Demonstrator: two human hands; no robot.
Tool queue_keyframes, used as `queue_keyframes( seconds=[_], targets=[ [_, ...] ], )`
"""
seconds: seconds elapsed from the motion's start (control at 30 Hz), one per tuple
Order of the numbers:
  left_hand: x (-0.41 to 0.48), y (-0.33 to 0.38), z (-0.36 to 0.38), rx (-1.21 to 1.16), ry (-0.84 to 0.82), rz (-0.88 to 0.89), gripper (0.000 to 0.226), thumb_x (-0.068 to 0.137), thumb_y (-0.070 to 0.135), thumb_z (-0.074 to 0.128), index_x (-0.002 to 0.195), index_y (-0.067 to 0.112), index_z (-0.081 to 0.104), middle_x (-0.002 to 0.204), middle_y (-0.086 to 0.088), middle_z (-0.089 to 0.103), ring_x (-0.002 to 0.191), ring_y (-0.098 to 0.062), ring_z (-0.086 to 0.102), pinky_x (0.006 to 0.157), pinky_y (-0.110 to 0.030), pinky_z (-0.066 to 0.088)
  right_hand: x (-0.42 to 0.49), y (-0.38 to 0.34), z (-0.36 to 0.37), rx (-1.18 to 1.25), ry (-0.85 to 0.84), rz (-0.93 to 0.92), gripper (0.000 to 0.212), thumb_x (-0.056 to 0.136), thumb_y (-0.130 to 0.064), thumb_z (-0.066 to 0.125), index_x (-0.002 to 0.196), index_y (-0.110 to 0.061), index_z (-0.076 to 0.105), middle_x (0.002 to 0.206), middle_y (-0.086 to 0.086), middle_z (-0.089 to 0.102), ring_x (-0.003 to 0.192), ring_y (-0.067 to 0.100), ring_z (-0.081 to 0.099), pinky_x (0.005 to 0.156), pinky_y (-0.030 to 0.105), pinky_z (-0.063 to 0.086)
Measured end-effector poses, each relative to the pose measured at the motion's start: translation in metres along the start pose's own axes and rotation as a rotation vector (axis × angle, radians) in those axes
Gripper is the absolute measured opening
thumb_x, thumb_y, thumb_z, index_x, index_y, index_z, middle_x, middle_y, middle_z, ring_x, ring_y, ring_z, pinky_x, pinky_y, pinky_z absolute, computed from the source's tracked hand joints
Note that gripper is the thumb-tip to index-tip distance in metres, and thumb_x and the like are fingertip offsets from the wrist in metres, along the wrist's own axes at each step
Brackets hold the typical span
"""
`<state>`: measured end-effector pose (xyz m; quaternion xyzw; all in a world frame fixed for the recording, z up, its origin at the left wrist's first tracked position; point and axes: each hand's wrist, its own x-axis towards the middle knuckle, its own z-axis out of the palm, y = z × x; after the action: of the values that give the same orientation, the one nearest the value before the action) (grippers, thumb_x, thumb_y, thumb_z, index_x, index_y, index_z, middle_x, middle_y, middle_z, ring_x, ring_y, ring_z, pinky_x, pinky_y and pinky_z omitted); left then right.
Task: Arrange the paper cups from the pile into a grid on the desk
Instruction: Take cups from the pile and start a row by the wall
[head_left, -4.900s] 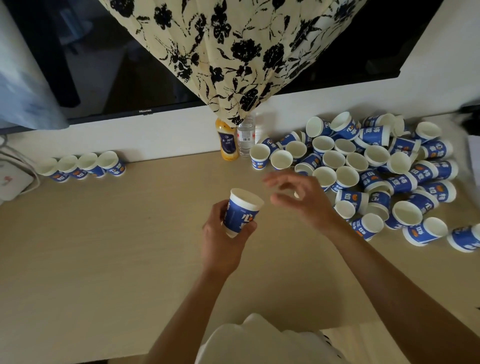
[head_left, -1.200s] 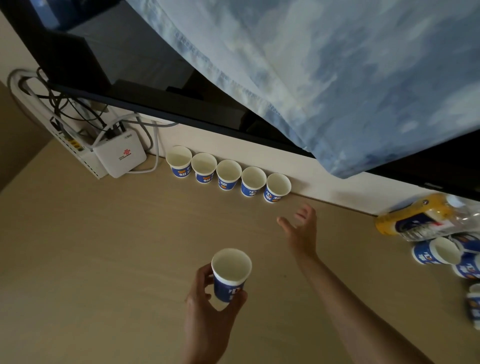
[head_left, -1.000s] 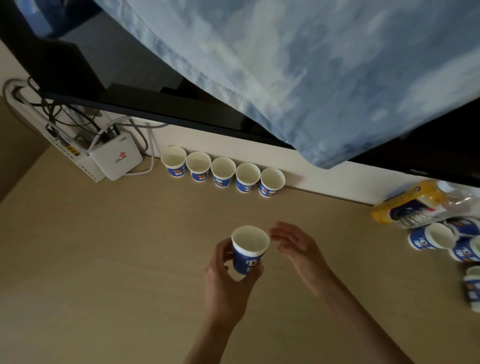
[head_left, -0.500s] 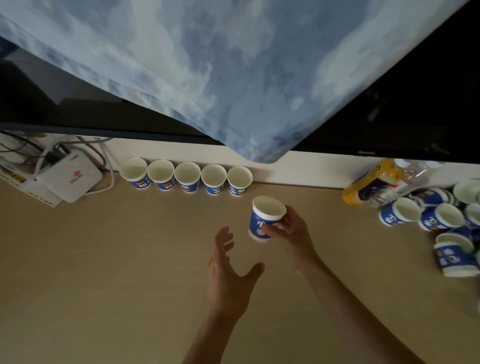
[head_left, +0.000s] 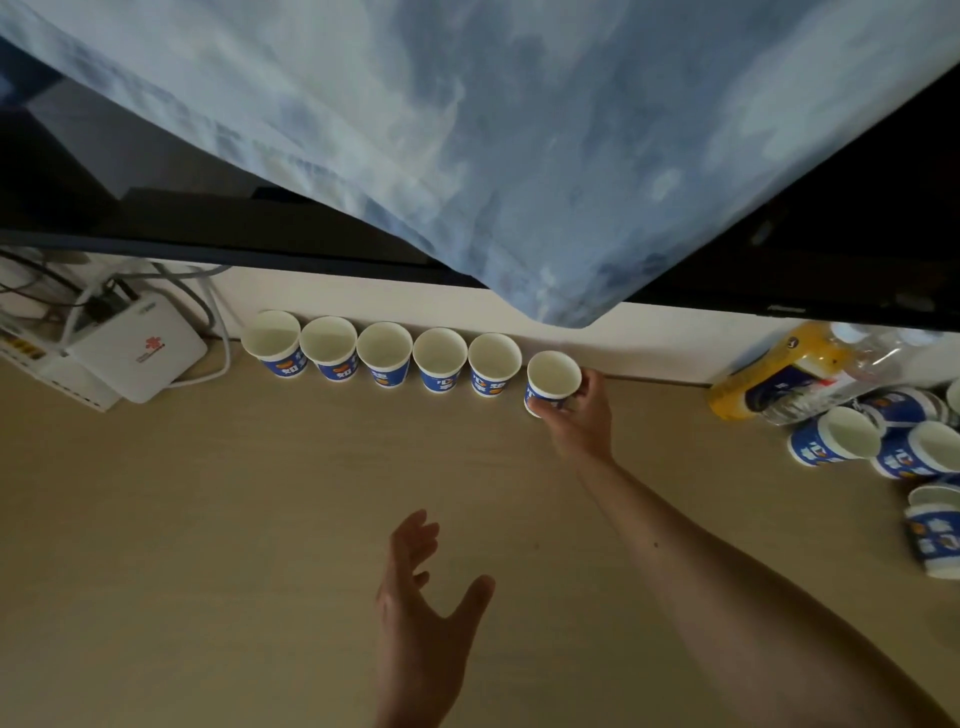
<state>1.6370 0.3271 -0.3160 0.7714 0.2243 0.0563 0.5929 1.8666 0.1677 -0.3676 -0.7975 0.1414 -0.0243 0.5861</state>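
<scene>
Extending row: sixth paper cup (head_left: 552, 382), passed from left hand (head_left: 423, 618) (now splayed, empty), gripped by right hand (head_left: 576, 410) beside five standing cups (head_left: 384, 354) on desk (head_left: 234, 519); pile (head_left: 883, 441) remains rightward.

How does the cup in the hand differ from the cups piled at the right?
The held cup stands upright at the end of the row, gripped by the right hand; the piled cups lie tipped on their sides, untouched. The held cup lines up with five neighbours; the piled cups are jumbled. All are blue with white insides.
</scene>
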Motion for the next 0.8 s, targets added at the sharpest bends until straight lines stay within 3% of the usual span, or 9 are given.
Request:
queue_keyframes(
  seconds=[0.13, 0.27, 0.4, 0.47, 0.67, 0.8],
  targets=[
    [0.000, -0.005, -0.002, 0.000, 0.012, 0.004, 0.088, 0.062, 0.009, 0.093, 0.135, 0.029, 0.049, 0.122, 0.017, 0.063, 0.113, -0.001, 0.060, 0.090, -0.032, 0.051, 0.008, 0.006, 0.007, 0.026, 0.016, -0.013, 0.061, 0.066, -0.011, 0.089, 0.116, -0.018, 0.053, 0.107, 0.000, 0.070, 0.093, 0.021, 0.070, 0.074, 0.027, 0.057],
    [-0.003, -0.007, -0.002, 0.003, 0.018, 0.007, 0.087, 0.062, 0.009, 0.093, 0.135, 0.030, 0.049, 0.121, 0.016, 0.064, 0.113, -0.004, 0.061, 0.090, -0.032, 0.051, 0.013, 0.005, 0.012, 0.017, 0.010, -0.059, 0.057, 0.068, -0.007, 0.088, 0.112, -0.018, 0.053, 0.106, 0.001, 0.070, 0.094, 0.019, 0.069, 0.071, 0.021, 0.055],
    [-0.006, -0.007, -0.003, 0.000, 0.029, 0.000, 0.087, 0.062, 0.010, 0.093, 0.133, 0.034, 0.049, 0.120, 0.017, 0.064, 0.112, 0.000, 0.061, 0.089, -0.030, 0.051, 0.018, 0.008, 0.015, -0.007, -0.008, -0.079, 0.058, 0.068, -0.009, 0.088, 0.113, -0.021, 0.054, 0.102, -0.004, 0.071, 0.089, 0.019, 0.069, 0.074, 0.029, 0.056],
    [-0.007, -0.006, -0.004, -0.001, 0.036, -0.004, 0.086, 0.061, 0.013, 0.093, 0.133, 0.035, 0.049, 0.119, 0.018, 0.065, 0.112, 0.003, 0.060, 0.087, -0.029, 0.050, 0.019, 0.010, 0.016, 0.000, -0.016, -0.069, 0.058, 0.068, -0.007, 0.087, 0.114, -0.020, 0.053, 0.104, -0.002, 0.071, 0.089, 0.018, 0.069, 0.072, 0.022, 0.054],
    [-0.013, 0.001, -0.003, 0.005, 0.016, -0.013, 0.085, 0.065, 0.011, 0.092, 0.135, 0.031, 0.049, 0.120, 0.019, 0.063, 0.114, -0.002, 0.059, 0.091, -0.032, 0.050, 0.000, 0.014, -0.001, 0.029, 0.025, -0.017, 0.078, 0.068, 0.000, 0.087, 0.134, -0.006, 0.046, 0.127, 0.005, 0.058, 0.112, 0.020, 0.060, 0.068, 0.004, 0.045],
    [-0.026, 0.025, 0.013, -0.001, -0.044, 0.001, 0.081, 0.067, 0.009, 0.091, 0.133, 0.031, 0.048, 0.120, 0.017, 0.062, 0.113, 0.003, 0.058, 0.091, -0.031, 0.050, -0.051, 0.027, -0.046, 0.070, 0.041, 0.045, 0.079, 0.070, 0.002, 0.085, 0.137, -0.008, 0.044, 0.127, 0.009, 0.055, 0.113, 0.021, 0.059, 0.066, 0.008, 0.050]
  ],
)
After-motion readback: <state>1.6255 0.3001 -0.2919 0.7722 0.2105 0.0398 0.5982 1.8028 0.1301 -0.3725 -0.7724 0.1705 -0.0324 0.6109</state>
